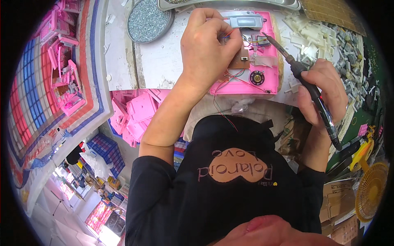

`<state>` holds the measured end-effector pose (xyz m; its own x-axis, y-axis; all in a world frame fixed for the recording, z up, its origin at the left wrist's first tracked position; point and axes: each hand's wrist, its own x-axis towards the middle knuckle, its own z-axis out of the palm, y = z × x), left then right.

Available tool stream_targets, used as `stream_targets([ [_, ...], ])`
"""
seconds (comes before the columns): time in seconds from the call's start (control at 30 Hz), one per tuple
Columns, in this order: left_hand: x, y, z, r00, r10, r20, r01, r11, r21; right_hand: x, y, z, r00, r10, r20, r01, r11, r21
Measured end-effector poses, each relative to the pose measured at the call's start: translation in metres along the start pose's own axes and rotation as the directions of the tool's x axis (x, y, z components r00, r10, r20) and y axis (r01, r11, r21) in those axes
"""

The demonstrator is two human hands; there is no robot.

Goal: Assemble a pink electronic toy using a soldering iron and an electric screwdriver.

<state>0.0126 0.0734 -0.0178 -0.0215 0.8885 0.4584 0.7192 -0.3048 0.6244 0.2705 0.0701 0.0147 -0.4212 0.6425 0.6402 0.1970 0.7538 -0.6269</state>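
A pink plastic casing [269, 52] lies on the worktable in front of me, with its inner side up. Inside it are a brown circuit board [239, 62], a small round black speaker [257, 78] and a grey-blue box-like part [246, 22] at the far edge. My left hand [211, 47] is over the casing's left side, thumb and forefinger pinched on thin coloured wires [228, 34]; the fingertips partly hide them. My right hand [326, 88] grips a black-handled soldering iron [315, 96]. Its tip points left, near a small wired part [262, 40] in the casing.
A round tray of small screws [148, 20] stands at the far left, beside a metal tray [230, 5]. White plastic pieces [314, 35] and grey metal parts [349, 61] are heaped right. More pink casings [139, 112] lie below the table edge. A yellow fan [371, 190] stands lower right.
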Motion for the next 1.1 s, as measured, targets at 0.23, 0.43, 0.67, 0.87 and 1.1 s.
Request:
stream_targets([
  [0.23,0.001,0.004,-0.007,0.998,-0.024,0.054,0.025,1.000,-0.019,0.003,-0.001,0.000,1.000,-0.021,0.003,0.021,1.000,-0.009],
  [0.43,0.000,0.004,-0.014,0.996,0.068,0.065,-0.068,0.998,-0.003,0.000,0.001,-0.003,1.000,-0.021,-0.021,0.021,1.000,0.009],
  [0.67,-0.007,0.036,-0.013,0.862,0.307,0.403,-0.326,0.945,-0.024,-0.003,-0.001,-0.018,0.996,0.071,-0.055,-0.071,0.997,0.006],
  [0.87,-0.002,0.019,-0.010,0.875,0.102,0.474,0.014,0.972,-0.235,-0.015,-0.009,0.005,0.935,0.333,-0.121,-0.334,0.942,0.014],
  [1.1,0.004,0.023,-0.013,0.836,-0.113,0.537,0.307,0.907,-0.288,0.006,0.000,0.055,0.913,0.405,-0.044,-0.401,0.912,0.081],
])
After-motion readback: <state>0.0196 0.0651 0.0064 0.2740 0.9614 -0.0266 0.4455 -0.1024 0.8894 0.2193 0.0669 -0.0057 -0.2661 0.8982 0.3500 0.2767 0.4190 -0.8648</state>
